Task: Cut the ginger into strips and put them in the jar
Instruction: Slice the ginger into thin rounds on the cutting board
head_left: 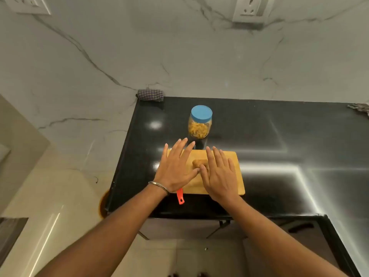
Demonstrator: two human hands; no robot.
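Neither grip holds anything: the left hand (pixel 175 166) and right hand (pixel 219 174) both hover flat, fingers straight and spread, palms down over the cutting board (pixel 235 172) at the near left part of the black bench (pixel 279 136). The ginger (pixel 198 162) lies on the board between the two hands, partly covered by the right thumb. It looks like a small, firm, knobbly piece, probably light and stiff but apt to roll, so pinning it by its ends with the fingertips seems the safest hold for slicing. The jar (pixel 200 122) stands upright just beyond the board, its blue lid (pixel 201 113) on, with yellowish strips inside. Of the knife only the red handle (pixel 180 196) shows, jutting off the board's near edge; the blade is hidden under the left wrist.
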